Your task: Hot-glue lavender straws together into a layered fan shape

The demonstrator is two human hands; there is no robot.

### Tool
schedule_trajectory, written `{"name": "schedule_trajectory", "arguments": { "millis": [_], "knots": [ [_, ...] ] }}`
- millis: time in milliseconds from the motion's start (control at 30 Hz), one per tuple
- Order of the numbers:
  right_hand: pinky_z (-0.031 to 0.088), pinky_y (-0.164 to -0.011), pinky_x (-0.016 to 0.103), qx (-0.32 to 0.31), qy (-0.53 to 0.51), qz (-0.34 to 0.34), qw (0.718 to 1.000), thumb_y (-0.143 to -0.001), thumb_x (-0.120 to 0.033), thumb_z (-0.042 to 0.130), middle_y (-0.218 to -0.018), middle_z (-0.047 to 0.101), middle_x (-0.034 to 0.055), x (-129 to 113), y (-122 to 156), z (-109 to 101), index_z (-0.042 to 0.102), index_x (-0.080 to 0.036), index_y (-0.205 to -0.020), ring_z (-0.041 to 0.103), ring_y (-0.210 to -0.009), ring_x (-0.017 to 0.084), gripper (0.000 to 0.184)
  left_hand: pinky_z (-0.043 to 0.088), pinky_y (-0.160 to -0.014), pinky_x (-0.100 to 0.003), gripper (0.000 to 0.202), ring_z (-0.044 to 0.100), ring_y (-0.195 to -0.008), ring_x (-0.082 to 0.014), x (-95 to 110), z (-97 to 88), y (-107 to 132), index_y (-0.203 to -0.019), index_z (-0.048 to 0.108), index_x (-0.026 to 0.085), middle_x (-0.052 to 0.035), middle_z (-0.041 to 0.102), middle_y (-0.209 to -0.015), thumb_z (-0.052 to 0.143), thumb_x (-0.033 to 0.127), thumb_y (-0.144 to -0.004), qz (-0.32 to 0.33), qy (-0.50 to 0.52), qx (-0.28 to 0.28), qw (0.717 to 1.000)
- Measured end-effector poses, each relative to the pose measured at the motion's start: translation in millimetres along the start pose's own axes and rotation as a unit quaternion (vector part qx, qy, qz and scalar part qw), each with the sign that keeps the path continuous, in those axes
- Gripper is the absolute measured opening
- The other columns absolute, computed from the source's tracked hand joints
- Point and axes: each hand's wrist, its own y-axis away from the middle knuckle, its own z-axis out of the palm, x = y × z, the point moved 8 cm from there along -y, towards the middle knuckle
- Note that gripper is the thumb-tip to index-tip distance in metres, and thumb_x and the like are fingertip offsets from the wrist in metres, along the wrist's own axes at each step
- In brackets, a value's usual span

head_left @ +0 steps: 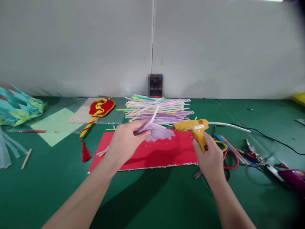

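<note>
My left hand [127, 135] pinches a flat lavender piece of pipe cleaners [162, 133] laid side by side, with one end sticking up above the fingers. My right hand [212, 156] is wrapped round the handle of a yellow hot glue gun [189, 126], whose small orange light is lit. Its nozzle points left, close to the lavender piece; whether they touch I cannot tell. A clear glue stick [228, 125] juts from the back of the gun. Beneath both hands lies a red board [152, 157] with a ragged white front edge.
Behind the board lies a pile of pastel pipe cleaners [157, 109]. To the left are a red and yellow fan ornament [102, 107] with a tassel, pale green paper [58, 125] and blue-green paper leaves [21, 106]. Red-handled scissors [232, 159], pliers [252, 152] and a black cord [269, 136] lie right.
</note>
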Motion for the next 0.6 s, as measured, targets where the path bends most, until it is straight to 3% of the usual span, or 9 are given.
{"name": "schedule_trajectory", "arguments": {
  "millis": [600],
  "knots": [
    [0.048,-0.072,0.038,0.002,0.001,-0.002,1.0,-0.084,-0.042,0.047,-0.095,0.066,0.0141,0.3,-1.5,-1.1,0.059,-0.014,-0.103,0.062,-0.086,0.026,0.036,0.05,-0.087,-0.027,0.036,0.066,-0.094,-0.0192,-1.3,-4.2,0.4,-0.115,0.064,0.031,0.0026,0.07,-0.108,0.06,0.03,-0.079,0.001,-0.007,0.008,1.0]
  ]
}}
